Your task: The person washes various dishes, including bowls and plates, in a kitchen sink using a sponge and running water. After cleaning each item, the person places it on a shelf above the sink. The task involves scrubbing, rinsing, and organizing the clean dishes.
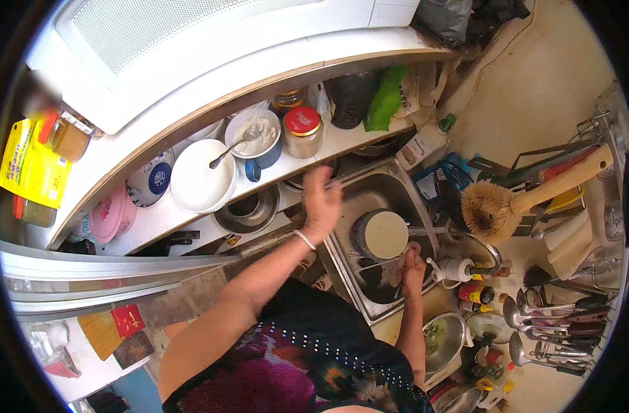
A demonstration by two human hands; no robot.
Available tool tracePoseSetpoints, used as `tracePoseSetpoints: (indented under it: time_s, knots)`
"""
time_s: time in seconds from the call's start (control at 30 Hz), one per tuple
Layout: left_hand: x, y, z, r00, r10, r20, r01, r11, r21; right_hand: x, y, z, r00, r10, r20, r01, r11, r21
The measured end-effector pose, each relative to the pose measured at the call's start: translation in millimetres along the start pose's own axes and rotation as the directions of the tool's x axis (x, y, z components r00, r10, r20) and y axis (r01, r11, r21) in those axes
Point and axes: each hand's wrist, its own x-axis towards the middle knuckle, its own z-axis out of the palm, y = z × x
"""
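My left hand (322, 206), with a bracelet at the wrist, is raised over the near-left rim of the steel sink (335, 248). It is blurred and holds nothing that I can see. Inside the sink stands a round container (385, 235) with a dark speckled wall and a flat, pale top; whether that is a lid or cloudy liquid is unclear. My right hand (413, 268) is low in the sink, close beside the container's right side. Its fingers are partly hidden, so any grip is unclear. A curved faucet (487, 258) reaches over the sink from the right.
A shelf left of the sink carries a blue mug (267, 155) of white powder with a spoon, a white bowl (203, 178) and a red-lidded jar (303, 131). A wooden-handled brush (492, 211) and several ladles (515, 315) hang at right. A steel bowl (443, 356) holds chopped greens.
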Motion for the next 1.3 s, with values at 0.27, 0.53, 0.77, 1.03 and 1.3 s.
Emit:
tracePoseSetpoints:
  time_s: [0.27,0.53,0.77,1.03,1.3]
  knots:
    - [45.6,-20.3,0.5,0.964,-0.218,-0.150,0.212,0.976,-0.055,-10.8,-7.1,25.3,0.997,-0.072,-0.020,0.072,0.997,-0.003]
    - [55.4,-35.5,10.6,0.947,-0.236,-0.218,0.249,0.968,0.033,-8.3,-4.5,30.3,0.998,-0.048,0.032,0.046,0.997,0.060]
    - [66.8,-36.3,19.0,0.963,-0.214,-0.164,0.212,0.977,-0.032,-10.4,-6.6,34.6,1.000,0.007,0.005,-0.007,0.997,0.080]
    - [64.0,-48.6,17.2,0.964,-0.227,-0.136,0.224,0.974,-0.035,-7.4,-7.0,30.9,1.000,0.025,0.000,-0.025,0.996,0.084]
    - [-12.6,-28.3,-101.3,0.928,-0.298,-0.222,0.301,0.954,-0.021,1.2,-13.8,28.9,1.000,-0.005,-0.027,0.007,0.996,0.087]
